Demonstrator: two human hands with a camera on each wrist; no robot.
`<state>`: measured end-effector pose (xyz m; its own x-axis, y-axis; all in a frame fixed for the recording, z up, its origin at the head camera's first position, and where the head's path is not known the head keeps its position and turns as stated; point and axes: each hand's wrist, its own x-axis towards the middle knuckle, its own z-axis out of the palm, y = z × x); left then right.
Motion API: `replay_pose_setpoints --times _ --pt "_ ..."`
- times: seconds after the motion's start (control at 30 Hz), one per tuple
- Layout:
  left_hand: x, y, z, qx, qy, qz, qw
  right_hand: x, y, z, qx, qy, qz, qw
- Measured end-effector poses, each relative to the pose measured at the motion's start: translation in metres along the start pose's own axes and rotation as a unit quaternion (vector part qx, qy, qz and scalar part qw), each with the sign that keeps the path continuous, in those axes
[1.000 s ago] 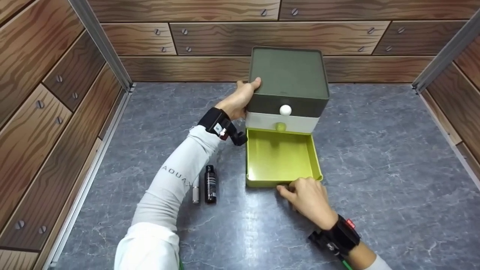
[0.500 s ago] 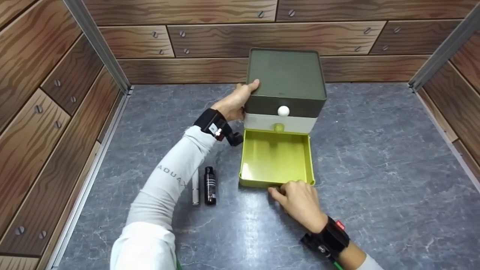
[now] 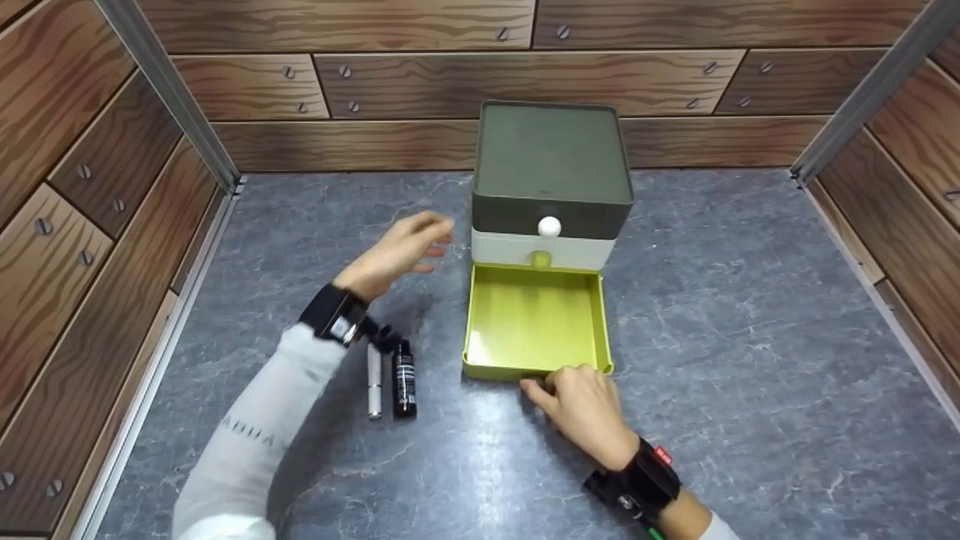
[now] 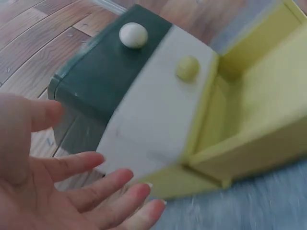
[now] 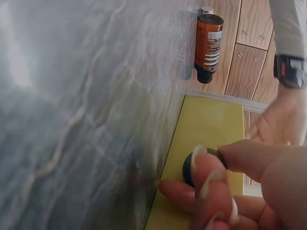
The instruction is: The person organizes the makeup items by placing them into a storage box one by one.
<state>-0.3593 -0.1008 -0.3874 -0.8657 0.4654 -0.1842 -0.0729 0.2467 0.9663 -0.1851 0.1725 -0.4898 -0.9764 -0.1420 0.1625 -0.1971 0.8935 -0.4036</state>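
A small drawer unit has a dark green top drawer [image 3: 555, 154], a white middle drawer [image 3: 502, 249] and a yellow-green bottom drawer [image 3: 532, 322] pulled out, with nothing inside it. My right hand [image 3: 581, 412] is at the front of the bottom drawer; in the right wrist view its thumb and fingers pinch a dark round knob [image 5: 188, 170]. My left hand [image 3: 401, 251], fingers spread and holding nothing, hovers left of the unit, apart from it. Below my left wrist lie a dark bottle [image 3: 405, 382] and a slim silver tube [image 3: 374, 386], side by side.
Wood-patterned walls [image 3: 420, 86] enclose the grey marbled surface [image 3: 712, 322] at the back and both sides. The middle drawer has a yellow-green knob [image 3: 541, 259], the top one a white knob [image 3: 550, 226].
My left hand has let go of the unit's left side and moved left and toward me. My right hand stays at the knob. The whole scene shifts slightly left in view.
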Motion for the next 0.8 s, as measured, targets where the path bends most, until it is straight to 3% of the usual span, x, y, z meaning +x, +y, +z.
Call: replay_pose_setpoints --times 0.13,0.27,0.5,0.63,0.8 --pt "-0.021 -0.019 -0.005 0.060 0.030 -0.007 0.9977 0.001 0.002 -0.002 -0.001 -0.003 -0.002 1.0000" --pt "-0.044 -0.039 -0.010 0.135 0.054 -0.021 0.9892 0.002 0.002 -0.001 -0.004 0.004 -0.011 0.9999" --pt "-0.085 -0.082 -0.020 0.283 0.094 -0.041 0.9536 0.002 -0.002 0.000 -0.005 0.000 -0.032 0.9995" --pt "-0.100 -0.099 -0.017 0.296 0.107 -0.081 0.9456 0.002 -0.002 -0.001 -0.012 0.003 -0.038 0.9992" --pt "-0.107 -0.107 -0.005 0.291 0.110 -0.113 0.9438 0.001 0.001 -0.003 -0.013 0.002 -0.036 0.9993"
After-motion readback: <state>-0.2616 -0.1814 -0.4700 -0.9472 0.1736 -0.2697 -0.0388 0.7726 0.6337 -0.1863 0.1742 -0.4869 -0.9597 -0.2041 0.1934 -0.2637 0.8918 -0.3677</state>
